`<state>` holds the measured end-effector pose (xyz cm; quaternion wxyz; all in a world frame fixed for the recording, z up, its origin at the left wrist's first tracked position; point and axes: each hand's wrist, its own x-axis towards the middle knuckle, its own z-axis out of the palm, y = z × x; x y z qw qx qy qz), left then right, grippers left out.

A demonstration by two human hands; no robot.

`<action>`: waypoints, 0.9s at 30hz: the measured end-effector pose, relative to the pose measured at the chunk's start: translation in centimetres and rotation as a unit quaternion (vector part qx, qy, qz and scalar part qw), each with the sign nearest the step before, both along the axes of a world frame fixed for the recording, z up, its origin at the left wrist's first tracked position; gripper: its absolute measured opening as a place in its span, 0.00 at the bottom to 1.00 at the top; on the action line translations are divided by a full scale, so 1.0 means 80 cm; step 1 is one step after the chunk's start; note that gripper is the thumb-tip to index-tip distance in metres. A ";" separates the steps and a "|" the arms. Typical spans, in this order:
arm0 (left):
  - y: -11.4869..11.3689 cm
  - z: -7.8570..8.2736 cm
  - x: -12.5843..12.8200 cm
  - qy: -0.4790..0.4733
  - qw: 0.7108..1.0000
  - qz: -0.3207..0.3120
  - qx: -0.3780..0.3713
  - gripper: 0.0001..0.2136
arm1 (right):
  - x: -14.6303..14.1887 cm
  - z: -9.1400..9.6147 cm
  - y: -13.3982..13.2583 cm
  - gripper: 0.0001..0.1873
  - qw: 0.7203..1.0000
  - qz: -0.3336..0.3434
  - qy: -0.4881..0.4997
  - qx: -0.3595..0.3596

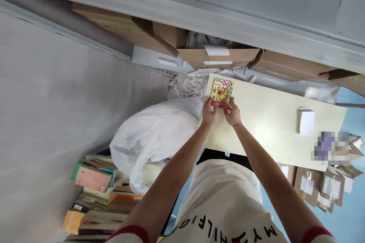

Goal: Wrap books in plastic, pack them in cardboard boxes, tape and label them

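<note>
Near the left end of a cream table (265, 117) lies a small children's book (221, 90) with a colourful cartoon cover and a red lower edge. My left hand (210, 113) grips its lower left corner, thumb over the red strip. At the lower right corner, my right hand (233, 113) holds the book with its fingers along the side. Whether the book rests fully on the tabletop or is slightly raised, I cannot tell.
A stack of white cards (307, 121) sits toward the table's right. Left of the table are a white plastic bag (154, 129) and piled books (94, 178). Cardboard boxes (216, 57) line the back shelf, above scattered white strips (188, 85). More boxes (308, 184) stand at right.
</note>
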<state>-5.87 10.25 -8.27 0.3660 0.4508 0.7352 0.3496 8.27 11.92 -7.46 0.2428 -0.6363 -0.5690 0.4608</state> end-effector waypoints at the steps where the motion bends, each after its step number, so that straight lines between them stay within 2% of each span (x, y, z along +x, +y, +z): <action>1: 0.000 0.000 0.000 -0.001 1.000 0.000 0.000 0.22 | -0.001 0.000 0.000 0.43 1.000 -0.001 0.007 0.000; 5: 0.000 0.010 -0.001 0.011 1.000 0.010 0.014 0.22 | 0.000 0.012 -0.006 0.47 0.999 -0.018 0.039 0.004; 9: 0.001 0.048 0.012 0.021 0.997 -0.001 0.079 0.22 | 0.036 0.053 -0.027 0.46 0.996 -0.039 0.077 0.034; 14: 0.014 0.131 0.068 -0.003 0.979 -0.115 0.170 0.16 | 0.145 0.123 -0.058 0.37 0.984 -0.126 0.105 0.073; 17: 0.028 0.188 0.116 -0.032 0.963 -0.203 0.174 0.13 | 0.221 0.163 -0.065 0.33 0.971 -0.198 0.096 0.094; 20: 0.046 0.240 0.164 -0.058 0.948 -0.261 0.172 0.12 | 0.283 0.199 -0.060 0.27 0.962 -0.228 0.094 0.118; 23: 0.067 0.286 0.209 -0.071 0.937 -0.292 0.179 0.12 | 0.325 0.234 -0.042 0.22 0.957 -0.221 0.101 0.157; 27: 0.094 0.341 0.261 -0.055 0.921 -0.318 0.218 0.12 | 0.358 0.282 -0.013 0.21 0.945 -0.216 0.117 0.217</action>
